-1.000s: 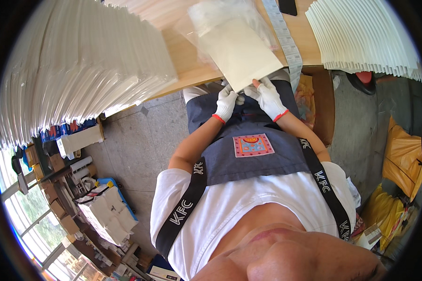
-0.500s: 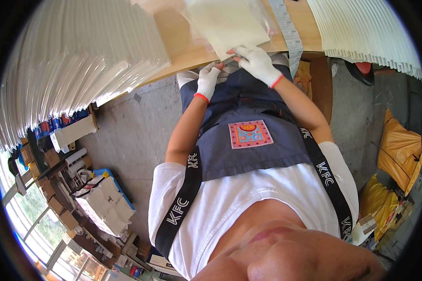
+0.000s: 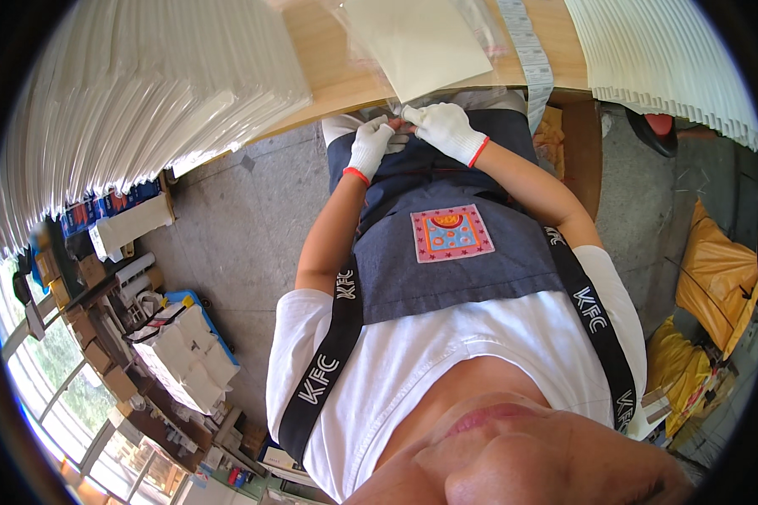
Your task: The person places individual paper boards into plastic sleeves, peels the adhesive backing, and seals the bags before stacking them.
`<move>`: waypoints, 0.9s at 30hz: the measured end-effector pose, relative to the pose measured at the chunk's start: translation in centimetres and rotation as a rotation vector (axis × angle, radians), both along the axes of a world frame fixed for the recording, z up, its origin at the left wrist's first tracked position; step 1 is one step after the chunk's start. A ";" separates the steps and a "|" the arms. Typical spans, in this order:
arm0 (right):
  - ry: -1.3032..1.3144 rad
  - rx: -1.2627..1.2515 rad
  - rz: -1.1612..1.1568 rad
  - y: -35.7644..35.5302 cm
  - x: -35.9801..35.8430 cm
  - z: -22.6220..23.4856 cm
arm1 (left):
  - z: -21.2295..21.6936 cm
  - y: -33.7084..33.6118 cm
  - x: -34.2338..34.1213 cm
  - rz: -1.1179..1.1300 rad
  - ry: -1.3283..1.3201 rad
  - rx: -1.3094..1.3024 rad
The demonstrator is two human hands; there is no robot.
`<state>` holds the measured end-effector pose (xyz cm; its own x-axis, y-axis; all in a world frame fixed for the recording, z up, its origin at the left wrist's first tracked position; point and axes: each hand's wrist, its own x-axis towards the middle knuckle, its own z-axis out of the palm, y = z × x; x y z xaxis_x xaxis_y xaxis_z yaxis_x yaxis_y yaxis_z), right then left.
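Observation:
A clear plastic bag (image 3: 487, 34) lies over the table edge, with a cream-white sheet (image 3: 421, 50) on or inside it; I cannot tell which. Both hands wear white knitted gloves with red cuffs and bare fingertips. Just below the edge, above my lap, my left hand (image 3: 370, 147) is closed, its thumb and finger pinching the near end of the bag. My right hand (image 3: 449, 132) meets it there, fingers bent and pressed together at the same spot. The pinched plastic is mostly hidden by the fingers.
Tall rows of clear-wrapped white packs (image 3: 168, 93) stand on the left of the wooden table (image 3: 324, 50); more white packs (image 3: 665, 59) line the right. A printed label strip (image 3: 526, 46) hangs over the edge. An open carton (image 3: 583, 151) stands below.
My right hand has moved off the sheet's near corner, down and left, to meet my left hand. The fingers of both hands are now close together.

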<state>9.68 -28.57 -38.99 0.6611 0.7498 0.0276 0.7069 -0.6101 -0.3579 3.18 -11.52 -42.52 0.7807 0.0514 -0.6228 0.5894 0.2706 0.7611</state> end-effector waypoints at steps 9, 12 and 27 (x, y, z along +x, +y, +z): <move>0.417 0.331 0.027 -1.2 0.3 1.1 | 0.0 -0.1 0.0 0.109 -0.023 -0.153; 1.044 1.055 -0.491 -9.9 1.2 -0.1 | 1.2 -0.1 -0.4 0.059 -0.056 -0.062; 0.104 0.145 -0.392 -17.9 2.2 3.8 | 4.5 1.1 1.8 -0.516 -1.128 1.398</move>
<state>11.88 -46.51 -35.18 0.8999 0.4348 0.0323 0.3873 -0.7631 -0.5173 4.93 -10.43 -37.97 0.8450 -0.3417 0.4114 -0.4756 -0.8319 0.2860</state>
